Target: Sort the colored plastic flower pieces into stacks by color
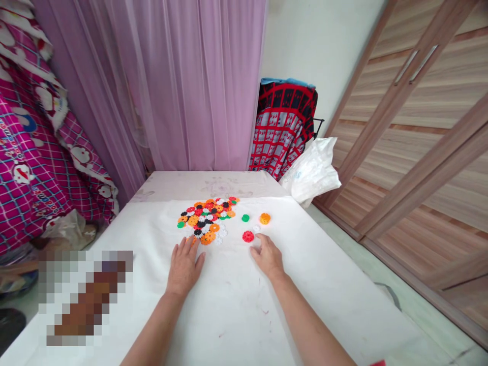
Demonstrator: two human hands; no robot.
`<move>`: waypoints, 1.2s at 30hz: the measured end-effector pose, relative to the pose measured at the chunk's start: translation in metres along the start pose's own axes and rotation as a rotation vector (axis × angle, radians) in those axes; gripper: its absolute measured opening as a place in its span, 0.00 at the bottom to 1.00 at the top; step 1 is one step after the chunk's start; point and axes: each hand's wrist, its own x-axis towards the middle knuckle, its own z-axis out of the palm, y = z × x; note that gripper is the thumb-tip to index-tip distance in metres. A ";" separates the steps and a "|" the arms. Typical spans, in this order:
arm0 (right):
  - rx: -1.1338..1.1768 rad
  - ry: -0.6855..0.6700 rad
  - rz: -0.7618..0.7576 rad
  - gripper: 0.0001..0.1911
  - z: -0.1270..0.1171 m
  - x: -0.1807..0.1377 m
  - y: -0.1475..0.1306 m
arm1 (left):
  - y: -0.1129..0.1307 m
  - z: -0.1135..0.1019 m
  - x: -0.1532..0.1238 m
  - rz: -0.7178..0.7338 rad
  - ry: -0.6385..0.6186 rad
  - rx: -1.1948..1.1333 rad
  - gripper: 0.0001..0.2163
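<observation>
A pile of small notched plastic discs (209,206) in orange, red, black, white and green lies spread on the white-covered table. My left hand (185,267) rests flat at the pile's near edge, fingers spread, with its fingertips at an orange disc. Right of the pile are small separate groups by colour: green discs (245,218), orange discs (265,218), white discs (256,229) and red discs (248,236). My right hand (268,255) is just beside the red group, thumb and index finger apart. Nothing shows between its fingers.
The white-covered table (229,315) has a flowered strip at its far end. A white plastic bag (314,170) sits at the far right corner. Behind hang a purple curtain (190,86) and a red checked cloth (280,127). A wooden wardrobe (419,137) stands right.
</observation>
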 end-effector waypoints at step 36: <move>0.081 -0.092 -0.177 0.23 0.018 0.014 -0.016 | 0.004 0.004 0.021 0.198 -0.184 0.029 0.24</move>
